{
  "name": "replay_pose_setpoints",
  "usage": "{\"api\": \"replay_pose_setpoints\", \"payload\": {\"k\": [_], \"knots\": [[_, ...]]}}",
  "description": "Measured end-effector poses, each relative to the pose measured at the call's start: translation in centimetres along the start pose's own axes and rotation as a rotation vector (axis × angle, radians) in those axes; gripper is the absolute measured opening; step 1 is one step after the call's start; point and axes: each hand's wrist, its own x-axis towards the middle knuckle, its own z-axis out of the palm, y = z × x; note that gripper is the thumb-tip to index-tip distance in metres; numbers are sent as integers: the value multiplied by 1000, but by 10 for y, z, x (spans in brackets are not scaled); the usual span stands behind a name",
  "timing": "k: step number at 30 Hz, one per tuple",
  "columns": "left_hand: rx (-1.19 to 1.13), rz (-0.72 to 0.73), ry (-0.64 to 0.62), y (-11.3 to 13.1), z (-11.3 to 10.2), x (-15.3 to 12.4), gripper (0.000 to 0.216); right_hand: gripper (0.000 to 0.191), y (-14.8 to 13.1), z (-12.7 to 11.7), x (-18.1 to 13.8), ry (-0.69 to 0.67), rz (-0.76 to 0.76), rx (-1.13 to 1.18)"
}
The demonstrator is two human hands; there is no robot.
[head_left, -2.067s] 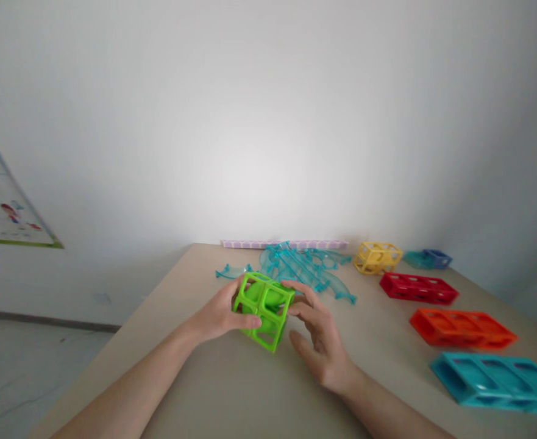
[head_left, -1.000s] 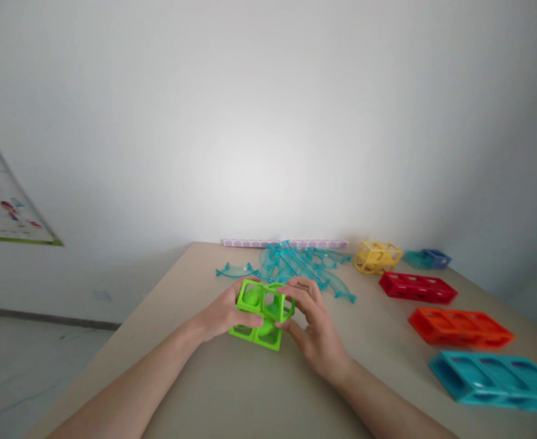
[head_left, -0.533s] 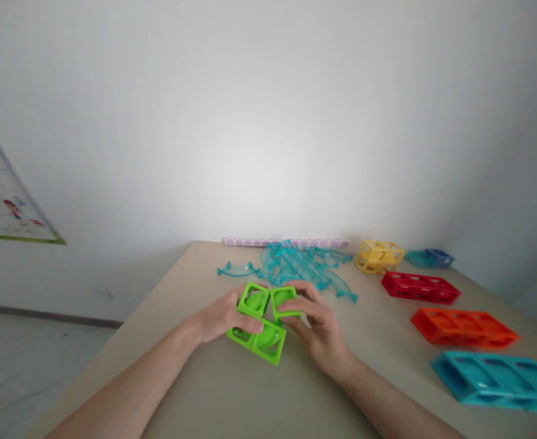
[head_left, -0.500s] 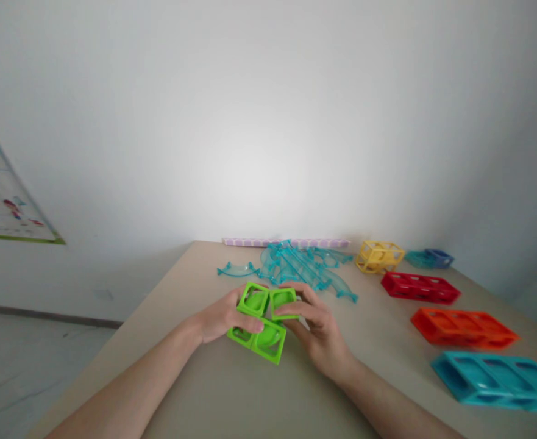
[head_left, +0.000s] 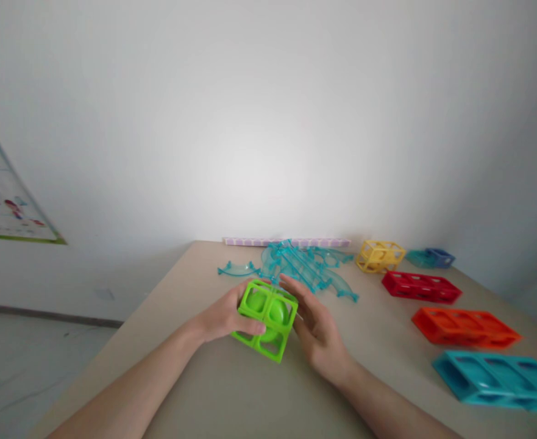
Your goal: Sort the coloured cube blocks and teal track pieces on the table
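A block of bright green hollow cubes (head_left: 278, 312), joined in a square, is tilted above the table in front of me. My left hand (head_left: 225, 317) grips it from the left, with the thumb across its front face. At the block's right side is my right hand (head_left: 316, 332), fingers stretched out and the thumb apart from them. Its fingertips reach the upper right edge of the block; whether they touch it I cannot tell.
Clear teal curved track pieces (head_left: 291, 265) lie in a pile behind my hands. To the right stand a yellow cube frame (head_left: 380, 256), a red block row (head_left: 421, 287), an orange row (head_left: 467, 327) and a turquoise row (head_left: 501, 381). A purple patterned strip (head_left: 286, 242) lies along the wall.
The upper right green cube has moved left and down against the others, closing the gap. My right hand has let go of it and its fingers have straightened.
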Motion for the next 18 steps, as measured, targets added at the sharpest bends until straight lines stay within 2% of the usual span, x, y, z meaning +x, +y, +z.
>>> {"api": "replay_pose_setpoints", "payload": {"k": [3, 7, 9, 13, 18], "knots": [[106, 136, 163, -3, -2, 3, 72, 52, 1, -1, 0, 49, 46, 11], [369, 171, 269, -4, -4, 1, 75, 60, 8, 1, 2, -4, 136, -119], [441, 174, 276, -4, -4, -1, 79, 57, 13, 1, 3, 5, 167, -141], [477, 160, 208, -4, -3, -4, 84, 55, 16, -1, 6, -9, 167, -156], [504, 180, 201, -5, 3, -6, 89, 56, 4, -2, 6, -40, 116, -266]]}}
